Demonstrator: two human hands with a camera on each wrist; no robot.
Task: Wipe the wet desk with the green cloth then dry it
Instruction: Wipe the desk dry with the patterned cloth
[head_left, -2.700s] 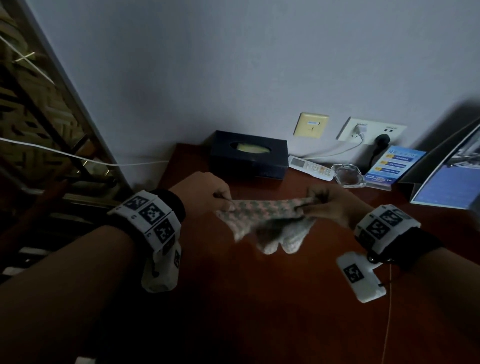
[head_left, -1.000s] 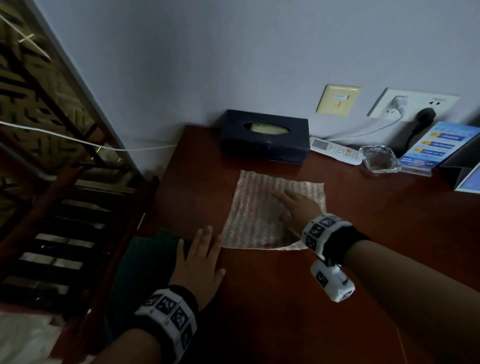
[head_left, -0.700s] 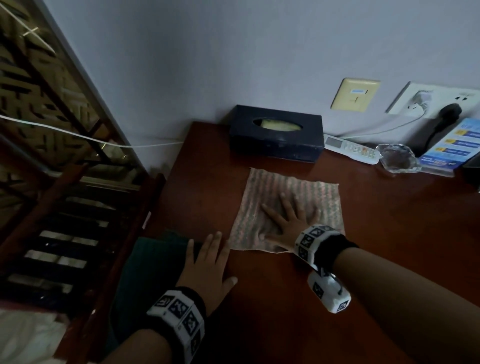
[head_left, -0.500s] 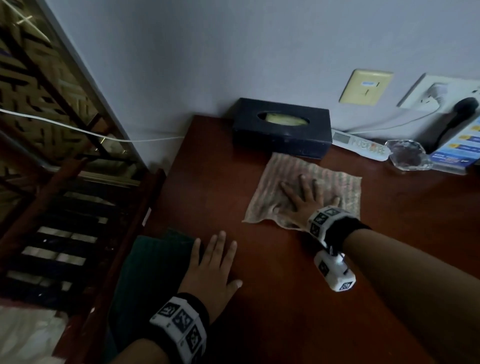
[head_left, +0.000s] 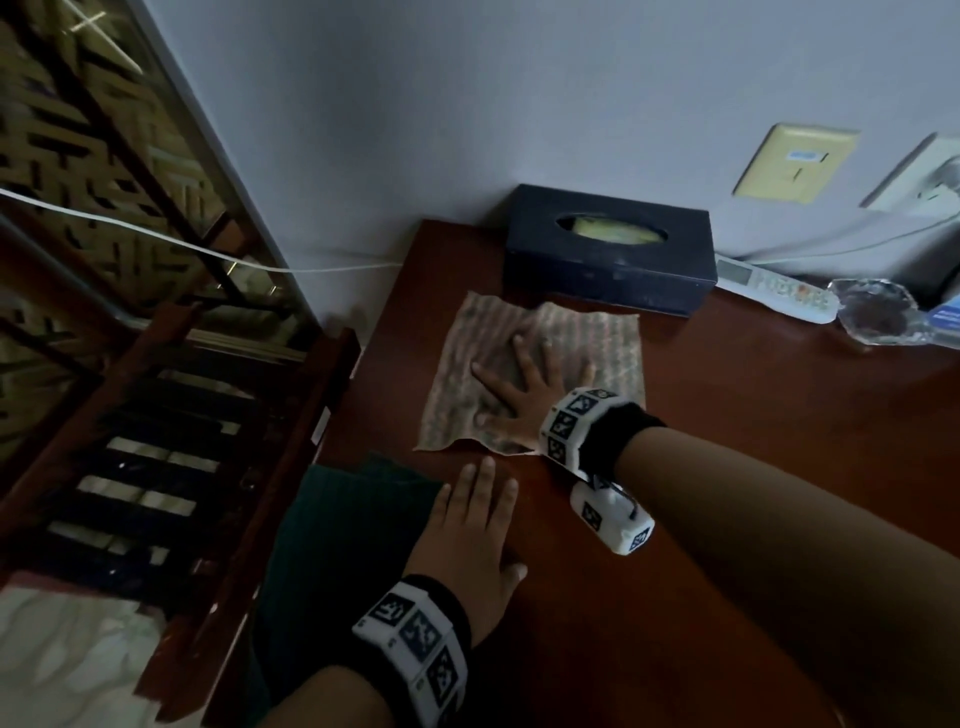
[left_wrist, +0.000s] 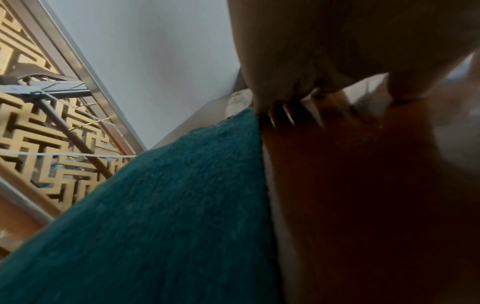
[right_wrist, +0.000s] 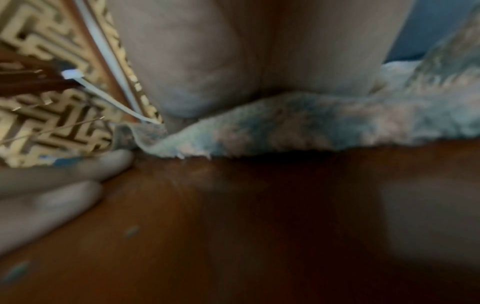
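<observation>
A pale patterned cloth (head_left: 592, 353) lies spread flat on the reddish-brown desk (head_left: 727, 467), just in front of the tissue box. My right hand (head_left: 524, 384) presses on it with fingers spread flat. The dark green cloth (head_left: 343, 525) lies folded at the desk's left edge, partly hanging over it. My left hand (head_left: 475, 535) rests flat on the desk beside the green cloth, fingers straight. In the left wrist view the green cloth (left_wrist: 161, 205) fills the lower left. In the right wrist view the pale cloth's edge (right_wrist: 311, 123) bunches under my palm.
A dark tissue box (head_left: 608, 254) stands at the wall. A white remote (head_left: 774, 296) and a glass ashtray (head_left: 872, 317) lie to its right, below wall sockets (head_left: 795, 161). A wooden staircase (head_left: 135, 467) drops away left of the desk edge.
The pale cloth was held in the air by both hands, then laid flat. My right hand has slid it across the desk toward the tissue box. The left hand stays flat by the green cloth.
</observation>
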